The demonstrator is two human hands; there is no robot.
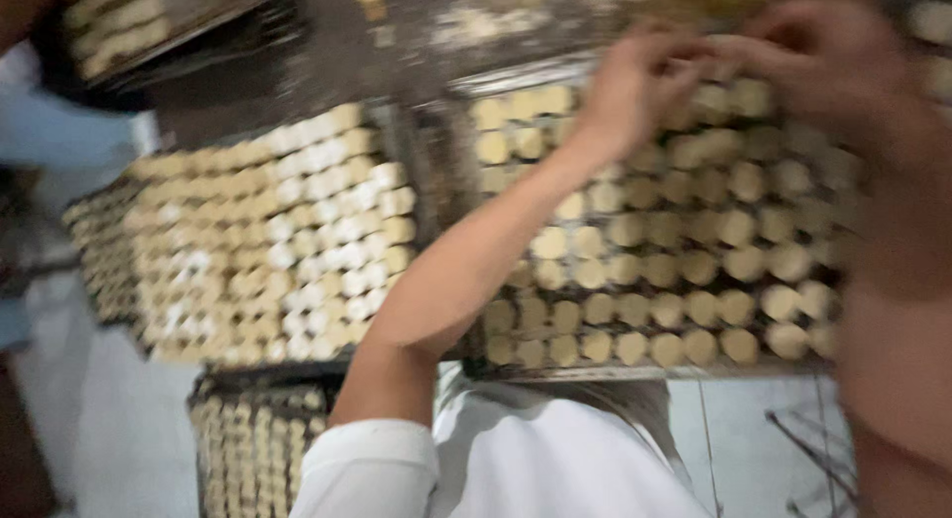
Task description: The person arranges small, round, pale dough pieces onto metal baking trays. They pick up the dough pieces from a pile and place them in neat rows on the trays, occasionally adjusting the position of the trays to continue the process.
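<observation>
The picture is blurred by motion. A metal tray [595,372] filled with rows of round pale-yellow biscuits [684,270] lies right of centre. My left hand [635,92], at the end of a bare forearm with a white sleeve, is over the tray's far rows with its fingers curled. Close to the camera at the upper right, my right hand [833,72] has its fingertips next to those of the left, above the same far rows. Blur hides whether either hand holds a biscuit.
A second tray [278,230] of yellow and whiter biscuits sits to the left, with more filled trays at the far left [99,250], below [248,439] and at the top left [109,22]. Another person's blue clothing [50,131] shows at the left edge.
</observation>
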